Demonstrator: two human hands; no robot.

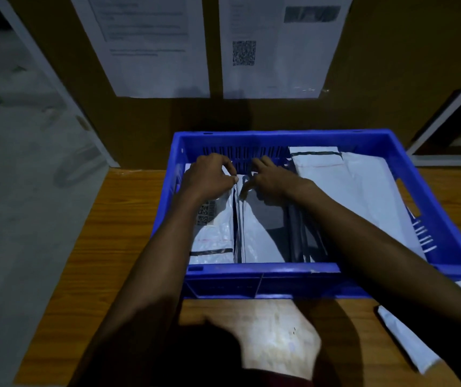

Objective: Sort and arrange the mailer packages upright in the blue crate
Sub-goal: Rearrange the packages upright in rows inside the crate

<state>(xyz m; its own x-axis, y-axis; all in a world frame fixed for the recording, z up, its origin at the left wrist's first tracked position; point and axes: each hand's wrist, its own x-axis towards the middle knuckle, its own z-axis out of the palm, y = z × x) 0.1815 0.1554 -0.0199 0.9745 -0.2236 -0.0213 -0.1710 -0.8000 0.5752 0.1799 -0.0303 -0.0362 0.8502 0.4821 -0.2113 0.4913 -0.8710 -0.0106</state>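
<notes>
A blue crate (pixel 263 280) stands on the wooden table. Inside it, white mailer packages stand on edge at the left (pixel 215 233) and middle (pixel 260 236), and a larger white mailer (pixel 355 185) leans against the right side. My left hand (pixel 209 174) pinches the top edge of the left mailers near the crate's far wall. My right hand (pixel 271 177) rests beside it with curled fingers on the tops of the middle mailers. What lies under the hands is hidden.
Another white mailer (pixel 402 336) lies on the table (pixel 106 247) to the right of the crate, partly under my right arm. A brown board with two taped paper sheets (pixel 276 46) rises behind the crate. The table's left edge borders a grey floor.
</notes>
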